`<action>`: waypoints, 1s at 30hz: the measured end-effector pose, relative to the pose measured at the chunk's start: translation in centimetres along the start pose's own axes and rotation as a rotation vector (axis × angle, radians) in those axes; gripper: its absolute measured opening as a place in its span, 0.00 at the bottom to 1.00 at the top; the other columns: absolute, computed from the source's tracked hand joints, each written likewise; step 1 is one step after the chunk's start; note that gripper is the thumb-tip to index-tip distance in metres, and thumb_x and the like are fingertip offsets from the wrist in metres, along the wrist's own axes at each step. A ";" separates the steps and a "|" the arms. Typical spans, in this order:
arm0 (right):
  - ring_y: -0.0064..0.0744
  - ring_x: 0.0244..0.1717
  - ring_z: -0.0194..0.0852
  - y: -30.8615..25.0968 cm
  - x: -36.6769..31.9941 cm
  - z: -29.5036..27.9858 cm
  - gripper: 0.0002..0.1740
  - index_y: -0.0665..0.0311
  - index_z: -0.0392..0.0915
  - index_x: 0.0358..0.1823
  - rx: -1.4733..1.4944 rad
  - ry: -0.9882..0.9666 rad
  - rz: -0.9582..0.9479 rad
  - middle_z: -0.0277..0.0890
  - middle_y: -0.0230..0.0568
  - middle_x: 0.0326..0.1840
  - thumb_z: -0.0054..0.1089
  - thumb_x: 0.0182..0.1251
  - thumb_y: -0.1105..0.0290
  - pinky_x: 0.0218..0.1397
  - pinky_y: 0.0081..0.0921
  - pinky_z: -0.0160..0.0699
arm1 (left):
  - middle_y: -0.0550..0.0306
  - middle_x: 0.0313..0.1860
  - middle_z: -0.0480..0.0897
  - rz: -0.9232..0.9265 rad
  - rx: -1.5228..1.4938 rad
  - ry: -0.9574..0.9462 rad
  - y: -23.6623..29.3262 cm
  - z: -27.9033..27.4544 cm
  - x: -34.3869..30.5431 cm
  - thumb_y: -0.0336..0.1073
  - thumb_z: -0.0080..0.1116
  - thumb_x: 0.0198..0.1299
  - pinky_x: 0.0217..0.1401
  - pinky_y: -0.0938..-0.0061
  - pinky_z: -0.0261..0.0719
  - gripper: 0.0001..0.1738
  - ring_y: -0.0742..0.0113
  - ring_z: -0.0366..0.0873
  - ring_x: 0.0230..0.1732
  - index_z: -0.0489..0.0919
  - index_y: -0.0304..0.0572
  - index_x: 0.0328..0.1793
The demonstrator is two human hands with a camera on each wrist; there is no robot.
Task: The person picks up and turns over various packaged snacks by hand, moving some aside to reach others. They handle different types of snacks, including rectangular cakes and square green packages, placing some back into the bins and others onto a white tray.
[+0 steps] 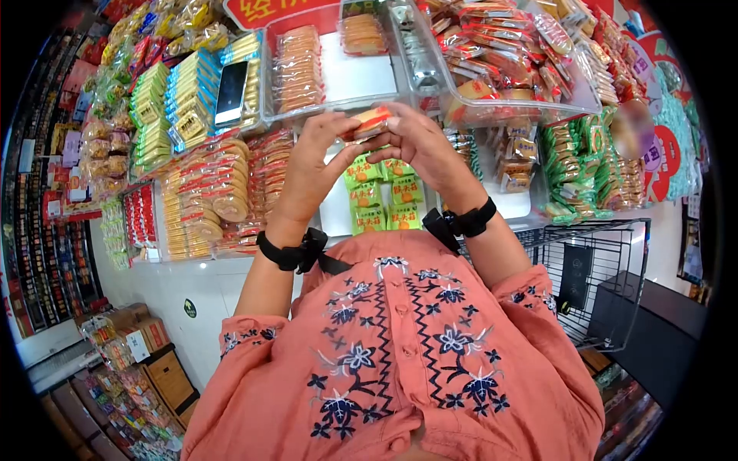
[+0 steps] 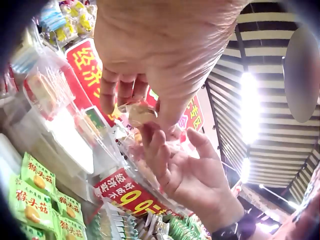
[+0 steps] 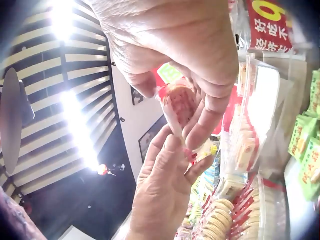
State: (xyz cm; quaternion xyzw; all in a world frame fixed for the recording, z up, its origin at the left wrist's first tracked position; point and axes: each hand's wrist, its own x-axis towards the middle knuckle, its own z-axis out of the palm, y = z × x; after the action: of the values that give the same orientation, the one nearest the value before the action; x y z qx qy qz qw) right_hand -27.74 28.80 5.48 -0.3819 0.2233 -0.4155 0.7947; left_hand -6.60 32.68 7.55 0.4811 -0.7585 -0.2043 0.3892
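Observation:
A small red and yellow wrapped packet point(image 1: 371, 123) is held up between both hands above the front bins. The left hand point(image 1: 311, 157) pinches its left end with thumb and fingers. At the other end, the right hand point(image 1: 423, 150) grips it with curled fingers. In the left wrist view the clear wrapping point(image 2: 141, 114) shows between the fingertips of the left hand point(image 2: 160, 55). The right wrist view shows round, pinkish contents in the packet point(image 3: 181, 102), with the right hand point(image 3: 175, 45) around it.
Green packets point(image 1: 367, 196) lie in a bin just below the hands. A phone point(image 1: 231, 94) rests on blue packets at the left. Clear bins of wrapped snacks point(image 1: 503, 46) surround the hands. A black wire cart point(image 1: 592, 276) stands at the right.

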 end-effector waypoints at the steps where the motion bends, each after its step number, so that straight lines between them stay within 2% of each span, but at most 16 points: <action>1: 0.38 0.55 0.83 0.0 -0.1 0.1 0.26 0.73 0.63 0.71 -0.014 0.011 0.004 0.76 0.49 0.60 0.49 0.78 0.65 0.55 0.33 0.85 | 0.49 0.61 0.79 0.003 0.001 -0.004 -0.2 -0.2 -0.2 0.31 0.69 0.61 0.66 0.66 0.76 0.23 0.54 0.77 0.64 0.80 0.41 0.63; 5: 0.39 0.57 0.83 0.1 -0.2 0.5 0.28 0.75 0.61 0.72 -0.059 0.023 0.020 0.75 0.52 0.62 0.49 0.74 0.71 0.57 0.33 0.85 | 0.50 0.64 0.77 -0.051 -0.060 0.011 -0.6 -0.8 -0.5 0.32 0.67 0.64 0.67 0.66 0.75 0.25 0.57 0.75 0.66 0.75 0.38 0.67; 8: 0.40 0.56 0.83 0.3 -0.2 0.6 0.29 0.76 0.61 0.73 -0.093 0.032 0.027 0.74 0.53 0.62 0.49 0.73 0.73 0.57 0.33 0.85 | 0.51 0.65 0.76 -0.208 -0.269 0.064 -1.0 -0.8 -0.8 0.33 0.63 0.69 0.68 0.68 0.74 0.26 0.62 0.73 0.67 0.71 0.37 0.71; 11: 0.40 0.55 0.84 0.3 0.0 0.5 0.29 0.76 0.60 0.73 -0.125 0.038 0.038 0.75 0.53 0.61 0.48 0.72 0.73 0.56 0.32 0.86 | 0.51 0.65 0.76 -0.334 -0.487 0.094 -2.3 -0.3 -1.4 0.35 0.59 0.73 0.63 0.72 0.76 0.25 0.67 0.74 0.65 0.69 0.34 0.72; 14: 0.40 0.54 0.85 0.5 0.1 0.4 0.30 0.76 0.60 0.74 -0.121 0.038 0.047 0.75 0.54 0.61 0.48 0.72 0.74 0.55 0.32 0.86 | 0.51 0.60 0.79 -0.473 -0.579 0.132 -2.1 -0.5 -1.8 0.37 0.57 0.74 0.54 0.76 0.79 0.25 0.69 0.78 0.58 0.69 0.32 0.71; 17: 0.40 0.53 0.85 0.6 -0.1 0.6 0.30 0.76 0.59 0.74 -0.110 0.045 0.062 0.76 0.55 0.61 0.47 0.72 0.74 0.53 0.31 0.86 | 0.53 0.53 0.82 -0.556 -0.597 0.088 -2.0 -1.1 -1.8 0.38 0.55 0.75 0.44 0.80 0.78 0.24 0.71 0.82 0.48 0.69 0.31 0.70; 20: 0.40 0.53 0.85 0.8 0.0 0.7 0.30 0.77 0.59 0.74 -0.100 0.045 0.075 0.76 0.55 0.60 0.47 0.73 0.74 0.52 0.30 0.87 | 0.56 0.46 0.83 -0.602 -0.613 0.109 -1.7 -1.0 -1.7 0.38 0.57 0.74 0.38 0.81 0.77 0.23 0.72 0.83 0.41 0.71 0.32 0.69; 23: 0.40 0.53 0.85 0.9 0.1 0.7 0.29 0.77 0.60 0.73 -0.088 0.040 0.082 0.76 0.55 0.60 0.47 0.73 0.74 0.52 0.30 0.87 | 0.58 0.43 0.83 -0.623 -0.712 0.121 -2.6 -0.7 -2.0 0.38 0.59 0.73 0.36 0.83 0.76 0.23 0.74 0.82 0.39 0.72 0.33 0.68; 30: 0.39 0.51 0.86 1.4 0.3 0.4 0.27 0.77 0.61 0.70 -0.206 0.139 0.034 0.76 0.51 0.57 0.51 0.76 0.70 0.51 0.29 0.86 | 0.59 0.40 0.83 -0.633 -0.777 0.137 -2.9 -0.3 -2.2 0.38 0.60 0.72 0.34 0.83 0.76 0.21 0.75 0.81 0.37 0.74 0.33 0.65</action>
State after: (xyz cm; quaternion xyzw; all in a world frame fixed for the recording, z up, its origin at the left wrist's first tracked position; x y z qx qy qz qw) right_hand -26.58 29.21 4.59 -0.4279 0.3257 -0.4024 0.7409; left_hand -4.18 33.31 4.88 0.5195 -0.4162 -0.5471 0.5075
